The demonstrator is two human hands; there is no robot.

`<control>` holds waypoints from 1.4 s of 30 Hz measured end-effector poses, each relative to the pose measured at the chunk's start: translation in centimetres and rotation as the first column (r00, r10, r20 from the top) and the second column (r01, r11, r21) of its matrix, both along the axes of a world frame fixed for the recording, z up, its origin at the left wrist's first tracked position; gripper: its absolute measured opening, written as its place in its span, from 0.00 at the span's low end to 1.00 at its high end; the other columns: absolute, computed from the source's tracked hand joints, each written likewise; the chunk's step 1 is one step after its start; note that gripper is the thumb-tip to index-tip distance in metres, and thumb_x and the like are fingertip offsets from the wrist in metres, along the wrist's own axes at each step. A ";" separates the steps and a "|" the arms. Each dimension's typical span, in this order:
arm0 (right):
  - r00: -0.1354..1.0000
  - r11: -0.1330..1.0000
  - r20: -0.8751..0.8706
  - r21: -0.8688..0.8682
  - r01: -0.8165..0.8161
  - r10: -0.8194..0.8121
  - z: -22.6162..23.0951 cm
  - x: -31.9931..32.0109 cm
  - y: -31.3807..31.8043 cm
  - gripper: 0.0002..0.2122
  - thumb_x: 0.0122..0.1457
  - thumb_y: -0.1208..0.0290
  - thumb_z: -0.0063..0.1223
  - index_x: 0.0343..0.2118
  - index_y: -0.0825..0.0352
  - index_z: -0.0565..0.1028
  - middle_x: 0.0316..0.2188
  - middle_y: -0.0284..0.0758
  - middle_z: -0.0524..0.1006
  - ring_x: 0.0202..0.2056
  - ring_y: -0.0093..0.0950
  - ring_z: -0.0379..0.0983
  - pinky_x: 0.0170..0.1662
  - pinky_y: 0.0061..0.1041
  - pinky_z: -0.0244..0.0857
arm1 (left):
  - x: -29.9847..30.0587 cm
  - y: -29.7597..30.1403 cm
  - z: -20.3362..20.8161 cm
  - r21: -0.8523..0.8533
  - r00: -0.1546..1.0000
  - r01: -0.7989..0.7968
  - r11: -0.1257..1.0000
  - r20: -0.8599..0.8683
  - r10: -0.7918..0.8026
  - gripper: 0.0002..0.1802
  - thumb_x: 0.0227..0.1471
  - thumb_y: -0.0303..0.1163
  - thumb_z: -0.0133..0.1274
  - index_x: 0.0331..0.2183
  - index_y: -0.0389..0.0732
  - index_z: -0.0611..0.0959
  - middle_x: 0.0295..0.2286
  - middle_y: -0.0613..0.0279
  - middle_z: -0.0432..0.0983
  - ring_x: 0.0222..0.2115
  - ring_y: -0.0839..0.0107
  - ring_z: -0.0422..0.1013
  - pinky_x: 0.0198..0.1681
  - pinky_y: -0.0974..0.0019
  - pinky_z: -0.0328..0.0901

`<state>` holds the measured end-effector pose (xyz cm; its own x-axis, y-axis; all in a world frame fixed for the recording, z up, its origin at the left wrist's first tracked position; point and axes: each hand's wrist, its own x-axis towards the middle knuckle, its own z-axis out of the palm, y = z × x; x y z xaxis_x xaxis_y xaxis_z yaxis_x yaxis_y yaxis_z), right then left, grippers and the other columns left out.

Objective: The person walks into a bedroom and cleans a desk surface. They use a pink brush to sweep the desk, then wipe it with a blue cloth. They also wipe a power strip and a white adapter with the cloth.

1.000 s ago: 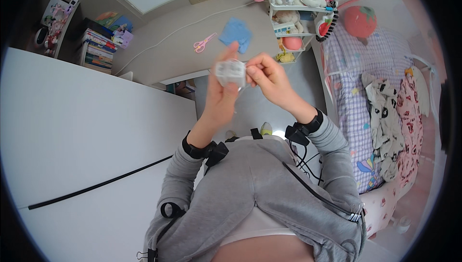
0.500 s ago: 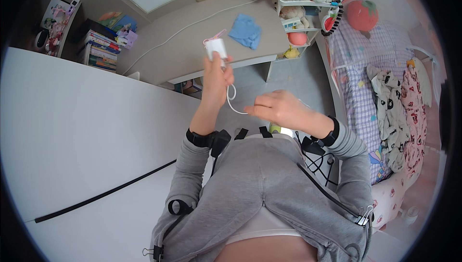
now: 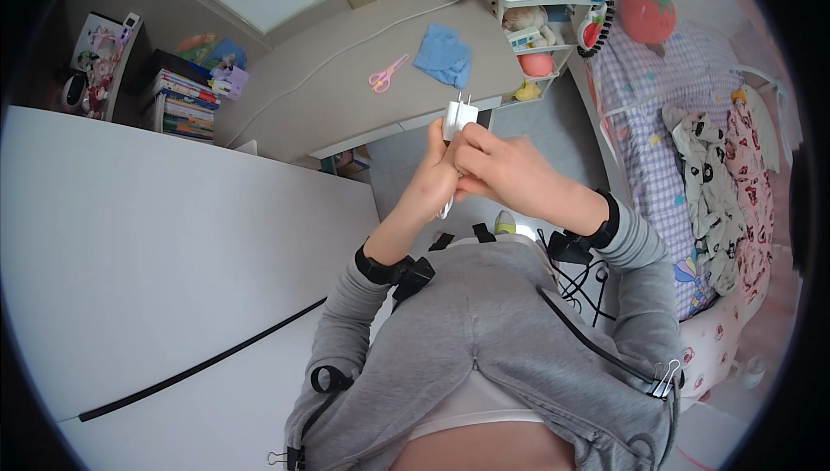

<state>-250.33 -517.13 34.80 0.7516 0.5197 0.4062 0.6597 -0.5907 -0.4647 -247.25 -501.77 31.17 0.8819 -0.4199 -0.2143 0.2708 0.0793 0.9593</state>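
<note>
A white plug-in charger [image 3: 458,119] stands up between my hands, its two metal prongs pointing away from me. Closed around its left side is my left hand [image 3: 428,181]. My right hand [image 3: 512,168] presses in from the right, fingers bent and closed on the charging cable just below the charger; the exact pinch is hidden. A short loop of the white charging cable [image 3: 445,209] shows under my left hand. Beyond them on the desk lie pink scissors [image 3: 383,82] and a crumpled blue cloth [image 3: 443,56].
The desk [image 3: 337,95] carries a long white cord along its back. Books [image 3: 186,108] stand at the left above a white cabinet [image 3: 173,238]. A shelf cart [image 3: 540,4] of plush toys stands at the far right, beside a bed with checked bedding [image 3: 644,151]. Black cables [image 3: 588,289] hang near my right forearm.
Both hands have come together: the left moved right and nearer with the charger, and the right moved up to meet it. The cable's hanging stretch is now gathered, and the scissors are uncovered.
</note>
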 end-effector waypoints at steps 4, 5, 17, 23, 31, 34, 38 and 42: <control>0.998 0.991 0.043 0.116 -0.060 0.055 -0.1 0.0 0.0 0.11 0.51 0.72 0.63 0.32 0.63 0.69 0.38 0.32 0.69 0.26 0.32 0.71 0.25 0.28 0.67 | 0.7 1.0 0.3 0.112 0.995 0.058 0.992 0.070 -0.067 0.22 0.68 0.42 0.36 0.57 0.44 0.56 0.37 0.61 0.70 0.24 0.78 0.67 0.24 0.72 0.64; 0.995 0.981 -0.069 0.185 -0.053 0.067 -0.1 -0.1 -0.2 0.10 0.52 0.72 0.62 0.32 0.64 0.69 0.37 0.33 0.69 0.26 0.33 0.71 0.26 0.30 0.67 | 0.9 1.5 0.6 0.153 0.993 0.083 0.985 0.068 -0.095 0.21 0.68 0.42 0.36 0.57 0.43 0.56 0.36 0.61 0.70 0.21 0.78 0.66 0.21 0.73 0.63; 0.992 0.958 -0.113 0.286 -0.015 0.049 1.1 0.5 -3.7 0.04 0.55 0.75 0.59 0.32 0.65 0.75 0.28 0.34 0.71 0.30 0.35 0.71 0.31 0.32 0.64 | 0.4 4.9 1.8 0.200 0.851 0.482 0.853 0.125 -0.510 0.23 0.67 0.40 0.40 0.59 0.44 0.59 0.32 0.68 0.70 0.17 0.87 0.54 0.18 0.79 0.51; 0.998 0.987 0.001 0.150 -0.065 0.066 2.0 0.2 -3.8 0.05 0.53 0.74 0.61 0.31 0.65 0.76 0.29 0.33 0.71 0.31 0.36 0.73 0.32 0.32 0.66 | -0.1 4.1 1.3 0.101 0.835 0.534 0.839 0.089 -0.542 0.25 0.66 0.37 0.41 0.60 0.42 0.58 0.31 0.68 0.70 0.18 0.87 0.54 0.20 0.80 0.52; 0.997 0.954 -0.072 0.299 -0.011 0.034 3.3 0.9 -5.9 0.05 0.54 0.73 0.62 0.31 0.66 0.77 0.28 0.32 0.73 0.30 0.30 0.71 0.31 0.28 0.64 | -0.1 5.8 3.0 0.093 0.843 0.527 0.845 0.070 -0.533 0.25 0.64 0.39 0.44 0.57 0.37 0.62 0.31 0.67 0.71 0.21 0.86 0.57 0.23 0.80 0.54; 0.992 0.940 -0.125 0.339 0.021 0.023 2.6 0.9 -6.0 0.05 0.55 0.71 0.61 0.31 0.66 0.78 0.27 0.32 0.74 0.30 0.30 0.71 0.32 0.27 0.64 | -0.4 6.5 3.0 0.065 0.816 0.557 0.828 0.143 -0.560 0.26 0.64 0.40 0.45 0.56 0.34 0.63 0.32 0.67 0.72 0.24 0.85 0.61 0.26 0.80 0.57; 0.983 0.889 -0.179 0.454 0.057 0.028 -0.3 1.7 -4.1 0.06 0.59 0.69 0.58 0.33 0.67 0.77 0.25 0.32 0.74 0.29 0.26 0.72 0.32 0.24 0.64 | -0.9 5.9 2.3 0.113 0.842 0.361 0.926 0.388 -0.375 0.20 0.64 0.36 0.44 0.54 0.36 0.66 0.43 0.65 0.72 0.39 0.82 0.66 0.42 0.74 0.63; 0.817 0.714 -0.544 0.648 0.266 0.189 -4.4 2.4 0.2 0.08 0.65 0.67 0.51 0.34 0.67 0.75 0.22 0.28 0.73 0.27 0.18 0.70 0.31 0.20 0.65 | 0.2 3.0 1.0 -0.269 0.888 0.124 0.955 0.460 0.014 0.29 0.66 0.38 0.42 0.62 0.37 0.55 0.61 0.52 0.57 0.58 0.64 0.60 0.63 0.59 0.53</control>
